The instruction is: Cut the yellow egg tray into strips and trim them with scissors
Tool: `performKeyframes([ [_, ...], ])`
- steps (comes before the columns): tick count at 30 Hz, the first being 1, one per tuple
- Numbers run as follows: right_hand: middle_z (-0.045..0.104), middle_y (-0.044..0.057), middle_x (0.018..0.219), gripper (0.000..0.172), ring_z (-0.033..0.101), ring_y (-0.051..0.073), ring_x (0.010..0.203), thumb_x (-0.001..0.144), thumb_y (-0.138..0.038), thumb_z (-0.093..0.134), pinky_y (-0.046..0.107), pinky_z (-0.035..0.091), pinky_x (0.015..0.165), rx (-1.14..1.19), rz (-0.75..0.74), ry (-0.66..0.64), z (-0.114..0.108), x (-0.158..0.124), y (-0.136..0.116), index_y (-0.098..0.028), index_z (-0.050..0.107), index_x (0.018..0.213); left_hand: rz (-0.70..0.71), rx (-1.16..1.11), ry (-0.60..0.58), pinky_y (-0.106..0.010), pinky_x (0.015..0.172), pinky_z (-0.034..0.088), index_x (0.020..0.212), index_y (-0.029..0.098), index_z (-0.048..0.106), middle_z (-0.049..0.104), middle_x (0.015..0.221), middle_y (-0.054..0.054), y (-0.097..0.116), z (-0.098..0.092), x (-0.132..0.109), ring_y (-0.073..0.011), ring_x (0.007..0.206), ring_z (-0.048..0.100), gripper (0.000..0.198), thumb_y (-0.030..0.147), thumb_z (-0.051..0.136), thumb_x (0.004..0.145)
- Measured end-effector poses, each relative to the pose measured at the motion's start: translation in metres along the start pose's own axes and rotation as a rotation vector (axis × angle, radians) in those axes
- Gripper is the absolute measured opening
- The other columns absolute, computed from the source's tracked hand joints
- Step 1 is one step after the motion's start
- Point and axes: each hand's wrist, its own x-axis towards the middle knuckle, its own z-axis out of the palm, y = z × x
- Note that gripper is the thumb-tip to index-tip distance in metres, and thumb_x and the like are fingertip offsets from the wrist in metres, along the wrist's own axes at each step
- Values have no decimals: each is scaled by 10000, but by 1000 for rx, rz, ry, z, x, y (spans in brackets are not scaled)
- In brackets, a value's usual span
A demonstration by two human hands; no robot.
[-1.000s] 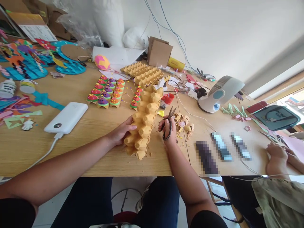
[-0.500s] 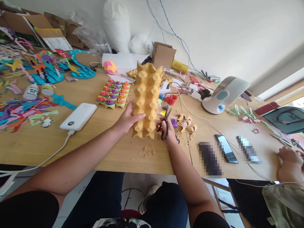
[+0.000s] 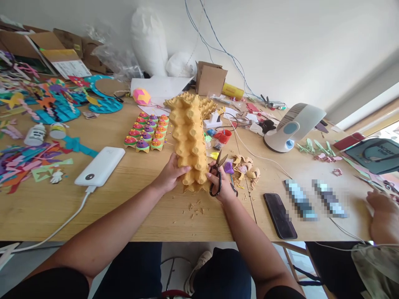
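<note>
A long piece of yellow egg carton [image 3: 190,139] is held above the table, its near end between my two hands. My left hand [image 3: 171,172] grips its left edge, thumb lying over the top. In my right hand [image 3: 222,185] is a pair of dark scissors [image 3: 215,176], blades pointing up and away, and the thumb of that hand presses the carton's right edge. Small carton crumbs [image 3: 192,209] lie on the wood below. Right of the scissors is a heap of cut carton cups [image 3: 245,168], with a purple packet [image 3: 228,167] beside it.
Painted egg cups [image 3: 146,132] stand left of the carton. A white power bank [image 3: 100,166], coloured paper strips [image 3: 28,160] and bottles are farther left. On the right are a white fan [image 3: 293,126], phones [image 3: 280,216] and another person's hand [image 3: 382,205]. A red cup [image 3: 223,136] stands behind the scissors.
The egg carton has been tipped and turned, its far end lower and farther left. My right hand, scissors still in it, now touches the carton's near right edge.
</note>
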Motion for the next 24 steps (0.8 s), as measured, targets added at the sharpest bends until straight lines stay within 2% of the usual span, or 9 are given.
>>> performKeyframes([
  [4, 571, -24, 932, 658, 600, 201, 834, 729, -620, 984, 333, 601, 774, 45, 7, 7, -1, 1, -2, -309, 603, 1165, -29, -36, -80, -395, 1103, 670, 1576, 389, 595, 786, 1506, -45, 3, 3, -1, -287, 1404, 767, 1000, 418, 1127, 730],
  [7, 516, -46, 853, 647, 572, 201, 764, 734, -631, 967, 339, 577, 718, 48, 11, 15, -4, 3, -3, -309, 604, 1161, -89, -38, -109, -365, 1046, 676, 1478, 361, 648, 801, 1477, -37, 3, 2, -1, -283, 1377, 782, 880, 392, 1123, 738],
  [10, 550, -40, 850, 643, 601, 212, 757, 721, -631, 982, 350, 580, 702, 81, 0, 18, -7, 4, -2, -309, 609, 1134, -154, -6, -90, -353, 1018, 672, 1381, 335, 675, 833, 1384, -21, 0, -1, 0, -261, 1300, 811, 758, 372, 1111, 762],
  [15, 585, -38, 862, 655, 629, 222, 749, 715, -621, 978, 377, 606, 708, 104, -12, 18, -10, 5, 0, -314, 594, 1148, -99, 9, -91, -394, 1130, 636, 1433, 326, 680, 825, 1433, -41, -3, 2, 0, -288, 1394, 769, 838, 354, 1128, 725],
  [21, 548, -46, 868, 656, 639, 221, 766, 728, -602, 961, 380, 616, 733, 131, -3, -5, -11, 6, 1, -325, 555, 1162, -89, 12, -77, -433, 1129, 638, 1398, 328, 706, 844, 1371, -39, -2, 3, 0, -297, 1372, 786, 801, 337, 1131, 719],
  [24, 562, -36, 877, 643, 654, 235, 784, 751, -636, 940, 396, 630, 749, 96, -23, -10, -9, 7, 3, -328, 553, 1162, -136, 26, -128, -476, 1146, 640, 1356, 288, 761, 865, 1326, -71, -3, -3, 1, -332, 1350, 802, 755, 353, 1139, 705],
])
